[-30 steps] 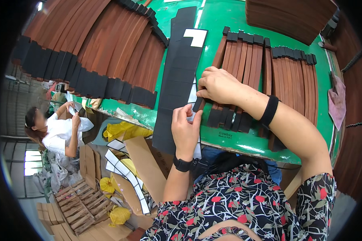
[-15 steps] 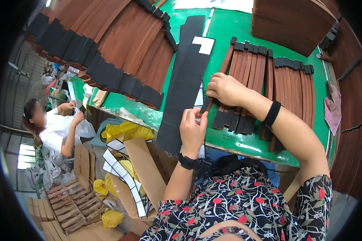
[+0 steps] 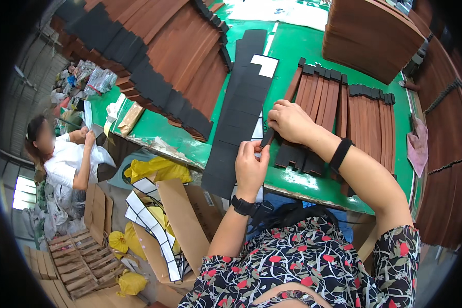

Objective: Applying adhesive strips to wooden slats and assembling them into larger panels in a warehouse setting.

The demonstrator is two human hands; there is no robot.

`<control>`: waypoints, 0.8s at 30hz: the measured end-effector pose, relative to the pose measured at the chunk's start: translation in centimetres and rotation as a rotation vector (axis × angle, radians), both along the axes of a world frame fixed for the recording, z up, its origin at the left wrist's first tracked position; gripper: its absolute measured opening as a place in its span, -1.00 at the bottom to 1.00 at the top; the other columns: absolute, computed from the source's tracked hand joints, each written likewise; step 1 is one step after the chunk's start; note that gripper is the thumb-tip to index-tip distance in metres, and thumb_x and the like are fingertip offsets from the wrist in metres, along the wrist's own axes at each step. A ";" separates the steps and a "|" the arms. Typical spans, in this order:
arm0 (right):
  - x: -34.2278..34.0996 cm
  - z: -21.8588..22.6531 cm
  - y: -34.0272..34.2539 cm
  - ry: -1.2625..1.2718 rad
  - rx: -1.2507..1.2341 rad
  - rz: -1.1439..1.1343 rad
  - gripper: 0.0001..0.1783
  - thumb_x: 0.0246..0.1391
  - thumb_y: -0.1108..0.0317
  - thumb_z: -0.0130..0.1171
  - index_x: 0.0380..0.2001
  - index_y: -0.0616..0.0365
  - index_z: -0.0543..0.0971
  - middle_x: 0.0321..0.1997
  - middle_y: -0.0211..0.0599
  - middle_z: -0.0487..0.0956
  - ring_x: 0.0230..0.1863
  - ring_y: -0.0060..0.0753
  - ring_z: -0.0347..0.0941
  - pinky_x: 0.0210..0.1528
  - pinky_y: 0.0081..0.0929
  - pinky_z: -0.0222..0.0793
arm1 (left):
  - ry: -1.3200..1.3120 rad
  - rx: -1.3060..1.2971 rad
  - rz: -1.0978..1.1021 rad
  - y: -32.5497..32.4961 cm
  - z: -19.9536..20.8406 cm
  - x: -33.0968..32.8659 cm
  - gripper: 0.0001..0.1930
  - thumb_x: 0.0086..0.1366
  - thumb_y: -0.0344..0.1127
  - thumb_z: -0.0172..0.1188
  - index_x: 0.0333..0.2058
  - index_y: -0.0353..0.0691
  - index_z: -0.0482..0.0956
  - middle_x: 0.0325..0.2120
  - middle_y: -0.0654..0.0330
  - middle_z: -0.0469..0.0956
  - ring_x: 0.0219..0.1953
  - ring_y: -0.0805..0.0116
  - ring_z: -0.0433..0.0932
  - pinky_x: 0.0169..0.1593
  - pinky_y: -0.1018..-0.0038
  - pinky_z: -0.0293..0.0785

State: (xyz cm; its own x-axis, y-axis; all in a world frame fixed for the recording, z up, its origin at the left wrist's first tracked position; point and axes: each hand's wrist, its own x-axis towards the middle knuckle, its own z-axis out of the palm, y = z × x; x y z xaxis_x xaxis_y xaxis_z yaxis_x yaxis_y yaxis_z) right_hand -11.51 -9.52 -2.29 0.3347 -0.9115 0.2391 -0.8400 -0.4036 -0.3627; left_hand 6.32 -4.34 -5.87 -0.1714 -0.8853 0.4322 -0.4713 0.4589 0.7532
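A long overlapping row of black rectangular pieces [image 3: 239, 110] runs down the green table [image 3: 292, 49] toward me. My left hand [image 3: 250, 168] rests on its near end, fingertips pinching a dark strip end. My right hand [image 3: 291, 122] grips the same brown strip with a black end [image 3: 267, 137], just right of the black row. Fanned brown strips with black tips [image 3: 321, 100] lie under and beyond my right wrist, which wears a black band.
Large fans of brown strips [image 3: 179, 56] cover the table's left and a tall brown stack [image 3: 369, 33] stands far right. Another person [image 3: 61, 159] works below left near cardboard boxes [image 3: 174, 226], yellow bags and wooden crates. A pink cloth [image 3: 418, 146] lies at the right edge.
My view has shifted slightly. Both hands stay together at the near end of the black row; the right hand has shifted a little along the strip.
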 end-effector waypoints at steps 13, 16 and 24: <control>-4.0 5.4 0.4 0.008 -0.011 -0.013 -0.78 0.00 0.47 0.14 -0.23 0.27 0.58 -0.14 -0.09 0.56 0.02 -0.03 0.43 0.09 -0.15 0.31 | -0.362 0.090 0.019 -2.2 1.7 0.3 -0.41 0.11 -0.20 0.34 0.02 -0.48 0.39 -0.21 -0.09 0.53 -0.26 0.04 0.56 -0.16 0.23 0.48; -5.3 5.5 1.1 0.011 -0.004 -0.061 -0.78 0.00 0.43 0.16 -0.25 0.27 0.59 -0.20 -0.09 0.56 -0.04 -0.03 0.46 0.06 -0.17 0.33 | -0.406 0.111 0.001 -3.3 1.0 -0.2 -0.49 0.08 -0.25 0.35 -0.06 -0.46 0.48 -0.24 -0.06 0.54 -0.29 0.06 0.57 -0.18 0.25 0.47; -6.8 5.4 3.4 -0.006 0.069 -0.055 -0.78 0.01 0.35 0.17 -0.27 0.21 0.60 -0.21 -0.12 0.56 -0.02 -0.05 0.44 0.11 -0.17 0.25 | -0.273 -0.037 0.014 -3.3 0.9 1.0 -0.71 0.15 -0.41 0.24 -0.16 -0.40 0.52 -0.28 0.05 0.45 -0.33 0.19 0.50 -0.25 0.39 0.45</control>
State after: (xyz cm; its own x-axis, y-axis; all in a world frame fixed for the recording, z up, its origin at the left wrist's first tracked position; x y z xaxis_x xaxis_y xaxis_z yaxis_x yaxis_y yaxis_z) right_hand -18.33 -6.11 3.16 0.2824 -0.9428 0.1774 -0.8579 -0.3309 -0.3932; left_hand 7.33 -7.62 -4.93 -0.2742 -0.8729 0.4036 -0.6610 0.4759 0.5802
